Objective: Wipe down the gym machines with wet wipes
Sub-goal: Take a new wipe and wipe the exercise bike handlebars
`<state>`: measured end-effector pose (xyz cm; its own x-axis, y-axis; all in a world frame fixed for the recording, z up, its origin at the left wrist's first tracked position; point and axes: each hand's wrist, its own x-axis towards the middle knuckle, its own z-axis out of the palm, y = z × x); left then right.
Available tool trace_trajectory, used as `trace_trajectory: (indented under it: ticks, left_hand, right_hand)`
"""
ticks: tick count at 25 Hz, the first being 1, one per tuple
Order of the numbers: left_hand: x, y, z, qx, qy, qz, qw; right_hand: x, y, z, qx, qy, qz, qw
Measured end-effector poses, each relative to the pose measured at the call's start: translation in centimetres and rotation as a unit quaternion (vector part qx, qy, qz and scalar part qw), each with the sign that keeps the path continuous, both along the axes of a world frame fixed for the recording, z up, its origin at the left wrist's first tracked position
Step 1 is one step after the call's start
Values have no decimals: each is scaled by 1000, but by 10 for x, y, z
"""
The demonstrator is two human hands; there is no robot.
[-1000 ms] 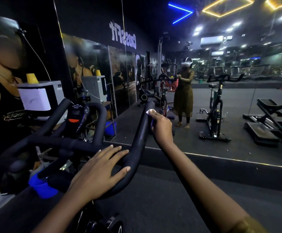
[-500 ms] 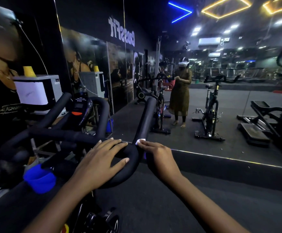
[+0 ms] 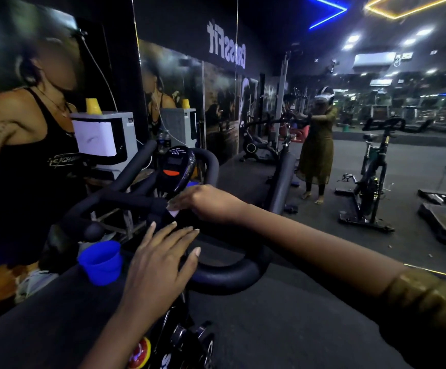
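1. One view only, head camera. Right hand [image 3: 211,203] reaches across to the centre of the handlebar [image 3: 224,275] of a spin bike, fingers pressed together over a small white wet wipe [image 3: 173,212], which lies against the cross-bar just below the console [image 3: 176,169].
2. Left hand [image 3: 160,265] rests flat on the near loop of the handlebar, fingers spread, holding nothing.
3. Progress, judged: wiping is under way on this one bike, at its centre section. No visible sign separates cleaned from uncleaned surface. Console, blue cup holder [image 3: 100,262], frame and the other machines seen in the mirror [image 3: 376,169] appear left to do.
4. Writing: "CrossFit" on the wall [image 3: 225,47], reversed by the mirror. A logo tops the console; unreadable. Script on the black vest of the wall poster [image 3: 30,145] is too blurred to read.
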<state>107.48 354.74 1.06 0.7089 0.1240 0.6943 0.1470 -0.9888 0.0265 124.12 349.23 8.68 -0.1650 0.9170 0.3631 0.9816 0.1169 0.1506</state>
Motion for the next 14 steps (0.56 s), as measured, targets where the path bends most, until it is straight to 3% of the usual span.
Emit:
trace_trajectory:
  ticks: [5, 14]
  left_hand:
    - [0, 2, -2, -4, -7, -13, 1000]
    - [-1, 1, -3, -8, -24, -27, 999]
  right_hand:
    - [11, -22, -15, -1, 6, 61, 998]
    - [29, -121, -22, -20, 24, 54, 998]
